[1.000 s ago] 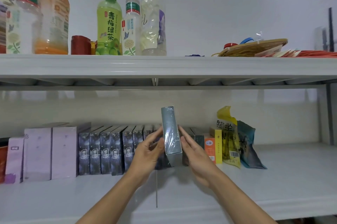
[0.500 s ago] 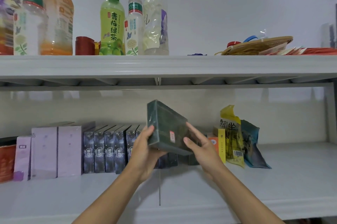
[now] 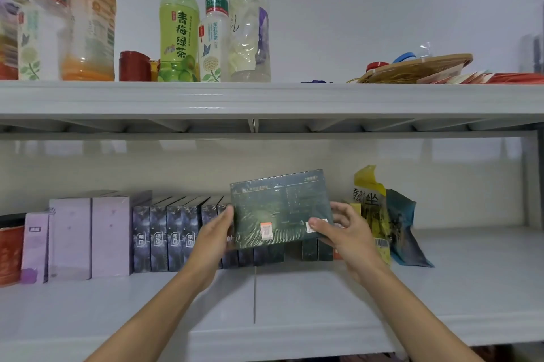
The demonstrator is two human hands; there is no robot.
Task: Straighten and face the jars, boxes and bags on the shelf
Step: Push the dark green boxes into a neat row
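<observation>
The left hand point(image 3: 216, 233) grips the left edge of a dark green box point(image 3: 281, 208), and the right hand point(image 3: 343, 232) pinches its lower right corner. The box is held up in the air, broad face toward the person and slightly tilted, in front of a row of dark boxes point(image 3: 170, 232) standing on the lower shelf point(image 3: 294, 297). Right of the held box lean a yellow bag point(image 3: 372, 208) and a blue bag point(image 3: 404, 226).

We're holding a dark green box point(image 3: 279, 208) w/ both hands (broad face toward us), left hand point(image 3: 213, 239) & right hand point(image 3: 348, 236) gripping its ends above the lower shelf point(image 3: 294, 302).
</observation>
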